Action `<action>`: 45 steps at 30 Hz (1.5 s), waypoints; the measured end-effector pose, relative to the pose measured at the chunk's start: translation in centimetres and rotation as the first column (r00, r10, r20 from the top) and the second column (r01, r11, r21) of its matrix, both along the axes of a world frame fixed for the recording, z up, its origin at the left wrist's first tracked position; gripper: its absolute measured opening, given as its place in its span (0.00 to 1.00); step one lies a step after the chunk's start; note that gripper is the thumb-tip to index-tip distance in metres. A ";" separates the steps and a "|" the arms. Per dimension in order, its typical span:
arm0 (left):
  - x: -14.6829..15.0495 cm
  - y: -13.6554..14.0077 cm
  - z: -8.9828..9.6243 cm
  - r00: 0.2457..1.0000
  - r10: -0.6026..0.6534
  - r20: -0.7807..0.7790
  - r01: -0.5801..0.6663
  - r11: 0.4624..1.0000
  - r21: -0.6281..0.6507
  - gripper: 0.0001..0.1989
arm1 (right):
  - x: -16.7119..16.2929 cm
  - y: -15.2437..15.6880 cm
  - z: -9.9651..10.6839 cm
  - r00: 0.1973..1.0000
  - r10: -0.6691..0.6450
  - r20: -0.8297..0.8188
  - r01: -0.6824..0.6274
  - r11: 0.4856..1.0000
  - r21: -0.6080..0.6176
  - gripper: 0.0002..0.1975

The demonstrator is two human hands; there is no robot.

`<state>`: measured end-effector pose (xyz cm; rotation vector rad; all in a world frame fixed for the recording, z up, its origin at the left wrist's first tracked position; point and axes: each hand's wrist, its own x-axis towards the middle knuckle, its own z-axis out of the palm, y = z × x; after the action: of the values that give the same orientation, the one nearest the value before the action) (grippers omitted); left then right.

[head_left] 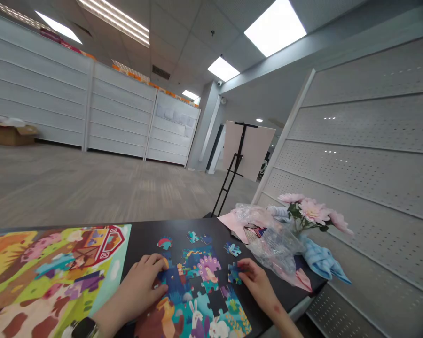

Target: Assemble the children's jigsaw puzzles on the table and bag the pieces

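A partly assembled jigsaw puzzle (193,300) lies on the dark table, showing rabbits, a pink peacock and plants, with gaps in its middle and right side. My right hand (257,284) pinches a dark blue puzzle piece (234,273) between thumb and fingers, just right of the assembled part. My left hand (144,281) rests at the puzzle's left edge, thumb and index finger apart, fingertips touching it. Loose around the top lie a red and teal piece (165,242), a teal piece (192,237), a dark blue piece (206,239) and a light blue patterned piece (232,249).
A bright farm picture sheet (70,277) covers the table's left side. Crumpled clear plastic wrap (273,244), pink flowers (313,211) and a blue cloth (322,260) crowd the right end. Beyond stand an easel (238,162) and white panels (120,108); a cardboard box (10,133) sits far left.
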<state>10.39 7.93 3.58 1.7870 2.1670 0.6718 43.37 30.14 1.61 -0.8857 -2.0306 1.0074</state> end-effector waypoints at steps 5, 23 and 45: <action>0.1 0.0 0.1 1.000 -0.007 0.000 0.007 1.000 -0.005 0.15 | -1.2 -0.2 0.1 0.998 -0.008 -0.065 0.006 0.999 -0.033 0.11; -0.2 0.1 -0.1 1.000 -0.014 -0.022 0.013 1.000 -0.021 0.16 | -4.8 -1.8 0.7 0.993 0.114 -0.008 -0.115 0.988 -0.101 0.09; -0.2 0.1 -0.3 0.999 -0.006 -0.036 0.005 0.999 -0.032 0.17 | -3.5 -2.8 1.6 1.000 0.021 -0.004 -0.021 0.998 -0.062 0.16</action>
<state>10.22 8.07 3.25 1.8019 2.1831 0.6043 39.84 27.34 3.24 -0.8961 -2.0186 1.0883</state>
